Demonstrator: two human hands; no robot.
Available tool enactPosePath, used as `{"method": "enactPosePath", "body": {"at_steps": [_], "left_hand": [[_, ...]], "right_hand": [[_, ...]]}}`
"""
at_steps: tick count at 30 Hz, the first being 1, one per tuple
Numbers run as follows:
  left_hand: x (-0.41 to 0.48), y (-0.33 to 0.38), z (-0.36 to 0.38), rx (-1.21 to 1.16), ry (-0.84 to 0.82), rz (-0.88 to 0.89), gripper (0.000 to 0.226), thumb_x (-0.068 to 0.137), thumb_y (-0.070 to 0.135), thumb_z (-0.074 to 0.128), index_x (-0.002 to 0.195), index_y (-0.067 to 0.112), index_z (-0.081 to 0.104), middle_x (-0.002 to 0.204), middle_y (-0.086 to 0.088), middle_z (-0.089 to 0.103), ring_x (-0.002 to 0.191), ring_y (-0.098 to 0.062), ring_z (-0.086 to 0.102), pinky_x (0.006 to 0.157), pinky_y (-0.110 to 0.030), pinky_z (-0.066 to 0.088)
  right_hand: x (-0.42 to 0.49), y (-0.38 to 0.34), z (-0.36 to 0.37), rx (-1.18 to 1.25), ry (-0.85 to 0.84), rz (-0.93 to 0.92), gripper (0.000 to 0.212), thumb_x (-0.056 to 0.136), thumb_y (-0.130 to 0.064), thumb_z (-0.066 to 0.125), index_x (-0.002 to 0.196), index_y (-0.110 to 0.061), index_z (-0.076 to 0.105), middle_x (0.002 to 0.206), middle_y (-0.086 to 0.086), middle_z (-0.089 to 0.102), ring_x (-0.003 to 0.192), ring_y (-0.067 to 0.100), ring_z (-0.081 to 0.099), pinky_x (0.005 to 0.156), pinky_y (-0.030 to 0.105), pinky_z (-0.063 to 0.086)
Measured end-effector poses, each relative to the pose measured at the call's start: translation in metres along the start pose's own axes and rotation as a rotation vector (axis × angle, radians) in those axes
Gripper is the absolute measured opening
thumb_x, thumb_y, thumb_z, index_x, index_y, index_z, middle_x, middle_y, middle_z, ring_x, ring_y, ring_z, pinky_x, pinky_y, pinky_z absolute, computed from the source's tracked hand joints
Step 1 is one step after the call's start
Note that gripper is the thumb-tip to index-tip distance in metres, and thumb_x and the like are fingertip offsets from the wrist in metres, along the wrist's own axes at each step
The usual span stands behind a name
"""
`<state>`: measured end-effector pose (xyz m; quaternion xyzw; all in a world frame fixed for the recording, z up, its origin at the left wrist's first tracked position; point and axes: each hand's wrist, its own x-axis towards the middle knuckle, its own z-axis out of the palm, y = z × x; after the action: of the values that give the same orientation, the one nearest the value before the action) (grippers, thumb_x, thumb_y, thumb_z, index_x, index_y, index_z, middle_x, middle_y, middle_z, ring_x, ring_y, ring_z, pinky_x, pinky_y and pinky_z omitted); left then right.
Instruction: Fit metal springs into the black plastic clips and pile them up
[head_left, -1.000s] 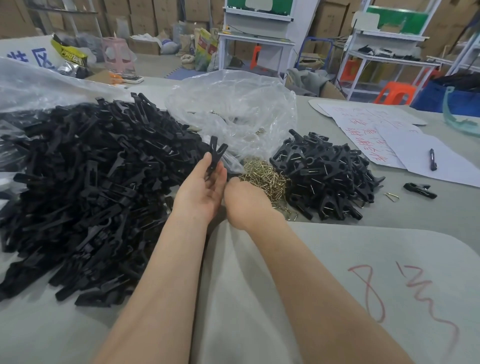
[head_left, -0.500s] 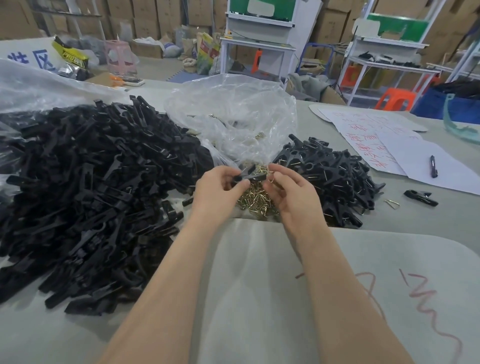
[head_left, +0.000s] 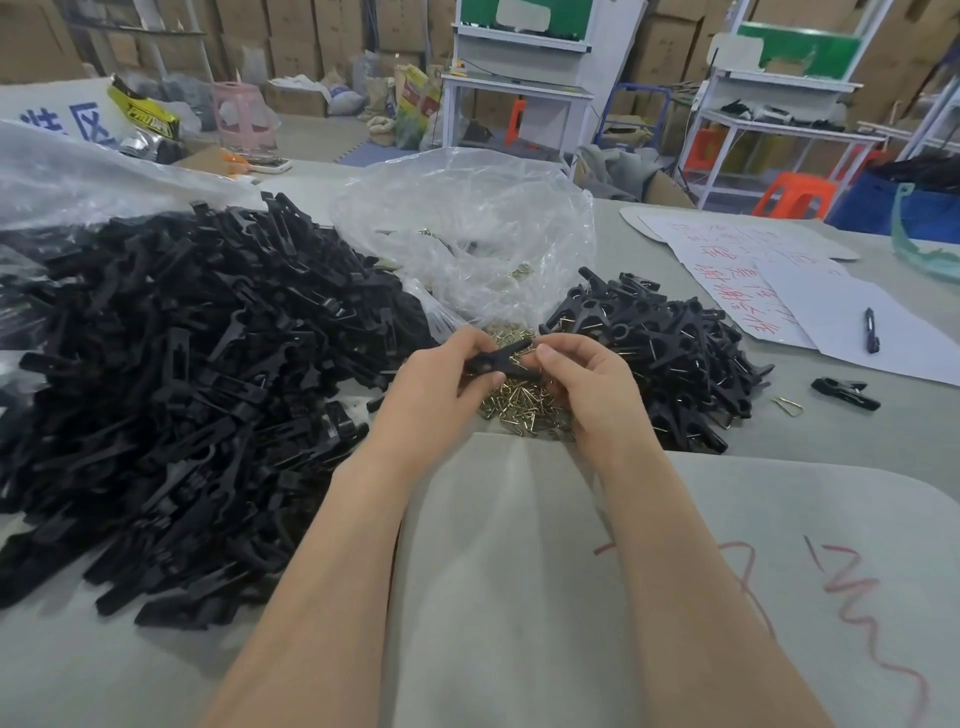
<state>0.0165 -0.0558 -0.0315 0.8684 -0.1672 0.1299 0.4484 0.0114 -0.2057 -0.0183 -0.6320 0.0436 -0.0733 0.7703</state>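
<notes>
From the head camera, you are holding one small black plastic clip (head_left: 496, 361) between both hands, just above the loose heap of small brass-coloured metal springs (head_left: 524, 408) lying on the grey table (head_left: 831, 447). Your left hand (head_left: 436, 384) is gripping the clip's left end, thumb on top and fingers curled underneath. Your right hand (head_left: 587, 384) is pinching the clip's right end with thumb and forefinger, its other fingers curling down towards the springs. Whether a spring is sitting between those fingertips, you cannot tell from here.

To your left, a big sprawling mound of unfitted black plastic clip pieces (head_left: 182, 364) is taking up much of the table. To your right, just beside the springs, a smaller pile of black clips with metal wire showing in them (head_left: 670, 353) is sitting. Behind the springs, a crumpled clear plastic bag (head_left: 467, 228) is lying open, with a few more springs inside.

Further right, white paper sheets with red handwriting (head_left: 753, 280) are lying flat, a dark pen (head_left: 870, 338) resting on them. Near them, one lone black clip (head_left: 844, 392) and one loose spring (head_left: 789, 406) are lying apart from the piles. Under your forearms, a pale sheet with red scribbles (head_left: 519, 571) is covering the near table edge.
</notes>
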Motion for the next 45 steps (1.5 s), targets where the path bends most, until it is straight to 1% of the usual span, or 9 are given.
{"method": "enactPosePath", "body": {"at_steps": [6,12,17,22,27,30,34,39,45], "left_hand": [[0.001,-0.003,-0.001,0.017,-0.004,0.057,0.021,0.087,0.020,0.067,0.107,0.017,0.061,0.096,0.003,0.067,0.092,-0.014,0.061,0.088,-0.034,0.047],[0.003,-0.004,-0.002,-0.012,0.070,0.129,0.021,0.082,0.015,0.072,0.102,0.015,0.066,0.089,0.013,0.053,0.079,0.002,0.050,0.076,-0.010,0.039],[0.000,0.000,-0.004,-0.051,0.004,0.111,0.019,0.079,0.015,0.075,0.095,0.019,0.066,0.088,0.003,0.060,0.080,-0.011,0.056,0.079,-0.025,0.046],[-0.001,0.007,-0.011,-0.162,-0.016,0.049,0.020,0.079,0.013,0.075,0.091,0.027,0.066,0.092,0.003,0.067,0.088,-0.013,0.063,0.088,-0.029,0.050],[-0.002,0.015,-0.017,-0.355,-0.023,0.035,0.024,0.080,0.017,0.075,0.090,0.038,0.066,0.093,0.011,0.068,0.092,-0.004,0.061,0.086,-0.018,0.045],[-0.004,0.017,-0.017,-0.259,-0.073,0.083,0.022,0.080,0.020,0.075,0.087,0.038,0.064,0.093,0.014,0.061,0.093,0.000,0.055,0.086,-0.011,0.039],[-0.004,0.016,-0.018,-0.203,-0.168,0.082,0.018,0.079,0.024,0.075,0.089,0.033,0.063,0.095,0.001,0.061,0.088,-0.005,0.055,0.079,-0.008,0.038],[-0.004,0.012,-0.017,-0.168,-0.171,0.069,0.015,0.075,0.027,0.078,0.082,0.026,0.065,0.091,-0.004,0.059,0.083,-0.011,0.055,0.079,-0.018,0.039],[-0.005,0.012,-0.016,-0.172,-0.135,0.089,0.017,0.074,0.025,0.080,0.087,0.020,0.070,0.090,-0.001,0.061,0.081,-0.006,0.055,0.075,-0.010,0.038]], "right_hand": [[0.000,-0.003,-0.002,0.038,-0.030,0.032,0.013,0.090,0.005,0.056,0.089,-0.006,0.063,0.059,-0.002,0.067,0.050,0.002,0.059,0.049,0.012,0.044],[0.003,-0.002,-0.005,0.054,-0.076,0.070,0.013,0.090,0.001,0.057,0.085,-0.011,0.061,0.062,-0.004,0.068,0.056,0.003,0.060,0.055,0.014,0.044],[0.005,0.000,-0.008,0.134,-0.133,0.157,0.009,0.090,-0.004,0.059,0.083,-0.011,0.060,0.067,-0.002,0.070,0.061,0.006,0.064,0.058,0.015,0.050],[0.006,-0.002,-0.012,0.337,-0.238,0.335,0.004,0.085,-0.010,0.061,0.086,-0.009,0.057,0.070,0.003,0.068,0.060,0.010,0.063,0.058,0.017,0.054],[-0.002,-0.001,-0.004,0.440,-0.499,0.474,0.053,0.073,-0.045,0.055,0.105,-0.003,0.060,0.077,0.009,0.069,0.064,0.017,0.069,0.061,0.024,0.058],[-0.006,0.002,-0.002,0.353,-0.566,0.494,0.057,0.072,-0.054,0.050,0.092,-0.006,0.075,0.072,0.007,0.072,0.065,0.018,0.071,0.063,0.027,0.059],[-0.007,0.004,-0.004,0.269,-0.625,0.503,0.056,0.078,-0.052,0.046,0.086,-0.007,0.077,0.071,0.007,0.072,0.066,0.016,0.071,0.062,0.025,0.058],[-0.007,0.013,-0.002,0.267,-0.661,0.494,0.045,0.082,-0.046,0.049,0.092,-0.010,0.073,0.060,-0.002,0.053,0.051,0.008,0.049,0.050,0.016,0.044],[-0.006,0.018,0.002,0.345,-0.636,0.533,0.038,0.084,-0.042,0.049,0.085,-0.013,0.074,0.054,-0.009,0.042,0.044,0.003,0.035,0.043,0.014,0.033]]}}
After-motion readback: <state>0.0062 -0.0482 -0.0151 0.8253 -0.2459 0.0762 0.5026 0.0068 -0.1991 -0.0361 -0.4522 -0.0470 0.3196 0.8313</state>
